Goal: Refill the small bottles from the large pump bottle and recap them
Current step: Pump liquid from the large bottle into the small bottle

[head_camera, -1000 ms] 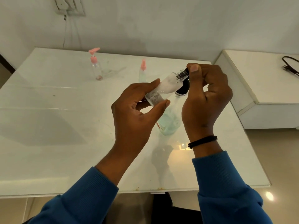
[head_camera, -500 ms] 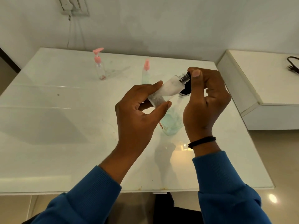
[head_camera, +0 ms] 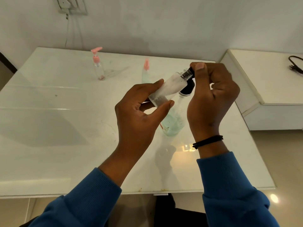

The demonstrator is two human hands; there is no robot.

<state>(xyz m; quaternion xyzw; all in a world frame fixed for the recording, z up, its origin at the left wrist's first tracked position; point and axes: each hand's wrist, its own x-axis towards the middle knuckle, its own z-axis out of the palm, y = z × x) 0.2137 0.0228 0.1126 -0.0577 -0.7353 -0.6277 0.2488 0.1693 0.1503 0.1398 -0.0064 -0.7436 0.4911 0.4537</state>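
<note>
Hands: two. Left hand [head_camera: 139, 118] holds a small frosted bottle [head_camera: 165, 90] up over the table, tilted, with its neck pointing up and to the right.
Left grip: thumb and fingers are curled round the bottom end of the small frosted bottle.
Right grip: right hand [head_camera: 211, 95] pinches at the neck of that bottle, thumb on top. A bit of black shows under the thumb, but it is too hidden to tell what it is.
Big bottle: one clear bottle [head_camera: 173, 123] with light green liquid and a black top stands on the table [head_camera: 49, 128], right under and behind the two hands. The hands hide most of it.
Other small bottles: two, both standing far back. A clear pump bottle [head_camera: 98, 66] with a pink pump is at the back left. A spray bottle [head_camera: 146, 71] with a pink top is just behind the left hand's fingers.
Bottles in all: four.
In the way: the big bottle sits close below the held bottle. The spray bottle is near, behind it.
Table edges: the near edge runs just in front of the blue sleeves [head_camera: 85, 202]. The right edge is close to the right wrist, which wears a black band [head_camera: 207, 141].
Open room: the left half and the near part of the table are wide and bare.
Beside the table: a white cabinet [head_camera: 270, 89] stands to the right, with a black cable [head_camera: 296, 64] on top. A wall socket [head_camera: 72, 5] is up on the wall.
</note>
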